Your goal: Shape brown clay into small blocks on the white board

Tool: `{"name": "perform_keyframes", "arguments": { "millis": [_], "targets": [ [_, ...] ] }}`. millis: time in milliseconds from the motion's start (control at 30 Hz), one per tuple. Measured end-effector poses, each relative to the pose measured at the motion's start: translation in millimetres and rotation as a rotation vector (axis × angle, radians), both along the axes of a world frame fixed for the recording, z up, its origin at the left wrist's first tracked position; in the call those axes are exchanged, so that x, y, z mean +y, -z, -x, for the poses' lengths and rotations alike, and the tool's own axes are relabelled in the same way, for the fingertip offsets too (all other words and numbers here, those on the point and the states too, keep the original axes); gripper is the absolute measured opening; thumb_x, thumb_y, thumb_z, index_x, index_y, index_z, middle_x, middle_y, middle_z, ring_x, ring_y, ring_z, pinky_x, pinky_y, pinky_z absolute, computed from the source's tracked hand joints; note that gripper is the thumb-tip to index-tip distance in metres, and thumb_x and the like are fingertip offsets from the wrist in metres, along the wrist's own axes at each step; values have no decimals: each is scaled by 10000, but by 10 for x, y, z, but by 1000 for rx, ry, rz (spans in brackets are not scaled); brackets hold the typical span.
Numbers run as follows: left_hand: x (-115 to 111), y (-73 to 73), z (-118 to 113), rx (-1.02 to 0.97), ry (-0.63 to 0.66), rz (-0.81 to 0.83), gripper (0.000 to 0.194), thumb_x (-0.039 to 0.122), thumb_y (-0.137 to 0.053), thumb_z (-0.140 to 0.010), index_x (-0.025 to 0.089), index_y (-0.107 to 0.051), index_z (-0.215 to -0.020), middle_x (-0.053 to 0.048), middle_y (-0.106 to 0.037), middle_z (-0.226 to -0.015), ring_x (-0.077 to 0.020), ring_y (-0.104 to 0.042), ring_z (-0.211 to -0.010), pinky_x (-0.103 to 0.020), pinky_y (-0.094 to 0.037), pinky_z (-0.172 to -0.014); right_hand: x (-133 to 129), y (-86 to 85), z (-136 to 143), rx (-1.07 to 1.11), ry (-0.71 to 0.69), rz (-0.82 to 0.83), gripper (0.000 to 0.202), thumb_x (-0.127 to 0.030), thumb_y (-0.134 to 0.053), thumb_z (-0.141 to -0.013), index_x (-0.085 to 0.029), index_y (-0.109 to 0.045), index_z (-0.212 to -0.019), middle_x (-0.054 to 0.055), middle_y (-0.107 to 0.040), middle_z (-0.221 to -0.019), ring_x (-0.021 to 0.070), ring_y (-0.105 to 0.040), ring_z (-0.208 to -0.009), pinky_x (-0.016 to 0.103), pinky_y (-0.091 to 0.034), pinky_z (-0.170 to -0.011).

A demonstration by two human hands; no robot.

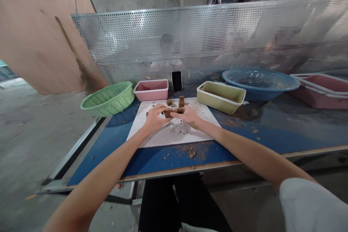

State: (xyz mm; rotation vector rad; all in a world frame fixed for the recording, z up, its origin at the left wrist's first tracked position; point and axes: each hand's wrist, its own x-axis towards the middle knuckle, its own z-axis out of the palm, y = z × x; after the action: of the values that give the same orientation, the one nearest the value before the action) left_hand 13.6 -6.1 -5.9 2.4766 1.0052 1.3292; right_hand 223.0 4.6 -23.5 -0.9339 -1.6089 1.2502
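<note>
Over a white board (160, 138), my left hand (156, 117) curls its fingers and thumb around a brown clay-like block (168, 114). My right hand (188, 115) pinches the right end of the brown pieces at the same spot. Whether these are one long piece or two blocks side by side, I cannot tell. Just behind my hands stand a small brown block (169, 102) and a short stack of brown blocks (181, 101). Another bit of brown shows at the left edge of my left hand. Crumbs lie scattered over the board.
A green colander (108, 102), a pink basket (151, 96), an upright phone (177, 81), an olive-green basket (217, 104), a blue basin (261, 96) and a dark pink tub (318, 98) line the back of the blue table (108, 159). Behind rises a perforated metal panel (152, 32).
</note>
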Motion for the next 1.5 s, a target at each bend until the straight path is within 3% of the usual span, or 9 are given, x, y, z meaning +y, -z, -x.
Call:
{"name": "perform_keyframes", "arguments": {
  "millis": [233,400,500,633,900,1133,1233,1333,1500],
  "targets": [
    [14,41,-23,26,-18,-53,256,342,-830,-857,213,-783,-1073,-78,-769,-1011,-243,-695,-971,-415,-580,-898,-37,-7,35,27,59,-30,382,-531,-858,-716,-185,-701,-679,1,-640,-686,151,-529,-687,309,-386,-671],
    [15,43,-26,38,-40,-111,242,339,-811,-874,209,-769,-1074,-81,-756,-1004,-238,-685,-976,-400,-575,-892,7,3,32,67,-6,-21,425,-599,-829,-730,-187,-736,-776,21,-683,-767,162,-555,-738,312,-409,-713],
    [15,32,-18,20,-46,-103,257,356,-818,-872,202,-768,-1071,-68,-749,-961,-213,-673,-907,-361,-564,-834,31,-10,16,106,-22,-3,475,-656,-790,-761,-184,-750,-808,22,-674,-750,154,-534,-713,313,-403,-706],
    [17,31,-13,-17,-46,-84,270,373,-835,-860,199,-779,-1060,-54,-745,-930,-192,-657,-839,-332,-546,-782,42,-40,-32,101,-37,-25,446,-604,-874,-691,-183,-759,-786,43,-718,-824,175,-593,-781,327,-438,-767],
    [-18,40,-17,-27,-74,-20,306,429,-853,-851,212,-793,-1059,-54,-740,-929,-207,-685,-869,-350,-560,-826,44,8,-41,47,16,-29,446,-605,-907,-666,-196,-761,-767,56,-736,-814,195,-617,-763,330,-460,-720],
    [11,41,-1,12,64,163,719,475,-921,-736,214,-684,-1362,-110,-775,-1220,-236,-721,-946,-358,-599,-820,56,5,-39,4,54,-51,504,-702,-815,-755,-199,-775,-752,35,-697,-724,180,-576,-714,318,-437,-676],
    [13,55,4,70,129,157,606,459,-893,-770,190,-712,-1282,-109,-779,-1167,-231,-716,-942,-344,-596,-802,57,-3,-40,-28,84,-80,515,-702,-815,-747,-190,-763,-724,31,-673,-703,169,-541,-687,317,-403,-660],
    [3,59,1,103,89,136,485,432,-868,-805,176,-730,-1193,-77,-780,-1031,-193,-680,-825,-329,-578,-763,61,-13,-38,-62,108,-90,534,-718,-783,-764,-191,-735,-696,22,-634,-669,157,-495,-652,314,-355,-627],
    [10,41,0,42,28,93,559,482,-899,-773,191,-729,-1219,-81,-780,-1055,-182,-671,-802,-330,-587,-762,71,-51,-57,18,157,-213,499,-696,-707,-816,-202,-712,-747,31,-660,-740,169,-527,-713,313,-399,-681]
  ]
}}
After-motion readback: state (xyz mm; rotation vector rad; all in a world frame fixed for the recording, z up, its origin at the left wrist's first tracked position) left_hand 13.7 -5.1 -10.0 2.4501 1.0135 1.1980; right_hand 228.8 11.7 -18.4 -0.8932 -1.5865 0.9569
